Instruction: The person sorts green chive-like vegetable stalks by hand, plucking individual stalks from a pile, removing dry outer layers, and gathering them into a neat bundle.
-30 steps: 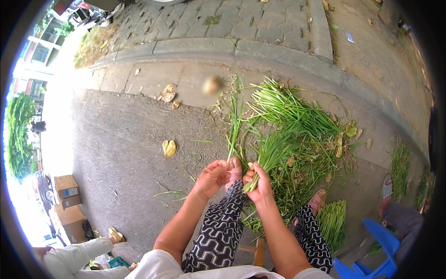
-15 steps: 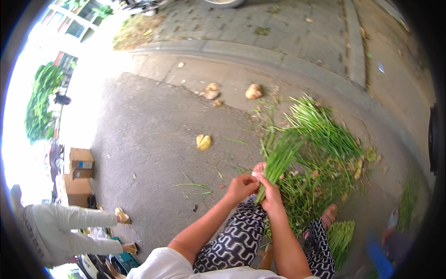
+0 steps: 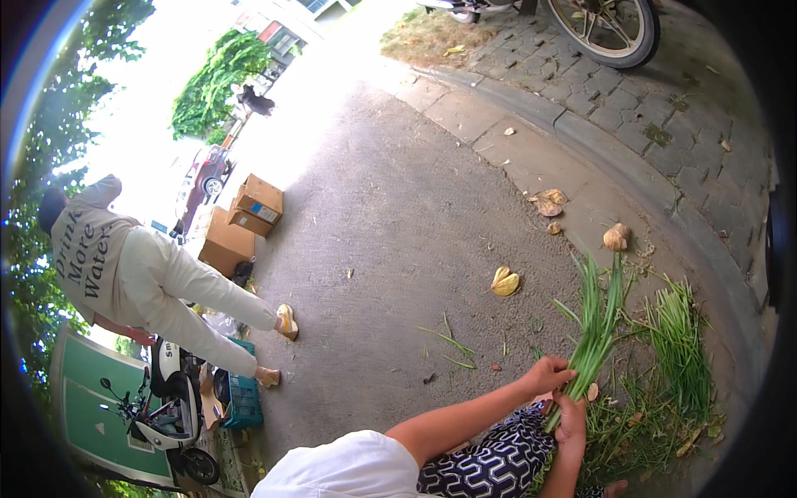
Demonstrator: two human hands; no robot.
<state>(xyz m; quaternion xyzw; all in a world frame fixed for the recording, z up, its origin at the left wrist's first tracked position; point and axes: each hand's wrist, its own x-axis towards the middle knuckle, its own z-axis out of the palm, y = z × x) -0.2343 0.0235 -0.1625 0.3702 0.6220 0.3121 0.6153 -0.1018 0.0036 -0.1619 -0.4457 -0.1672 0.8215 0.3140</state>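
Note:
A bunch of long, thin green stalks (image 3: 595, 332) leans up and away from me above my patterned trouser leg. My right hand (image 3: 570, 419) is closed around its lower end. My left hand (image 3: 552, 376) pinches the left side of the same bunch a little higher up, with its fingers bent against the stalks. Just right of my hands, a larger heap of green stalks (image 3: 679, 349) lies on the ground. Loose trimmings (image 3: 635, 440) are scattered below that heap, mixed with bits of dry leaf.
Dry yellow leaves (image 3: 505, 282) and a few loose stalks (image 3: 452, 342) lie on the asphalt. A curb (image 3: 598, 137) curves along the right, with a motorbike wheel (image 3: 610, 33) beyond it. To the left stand a person (image 3: 158, 266), cardboard boxes (image 3: 228, 241), a teal crate (image 3: 242, 398) and a scooter (image 3: 162, 415).
My view has swung left, so more of the standing person, the boxes and the scooter shows. Both hands keep holding the green bunch, now further right in the picture.

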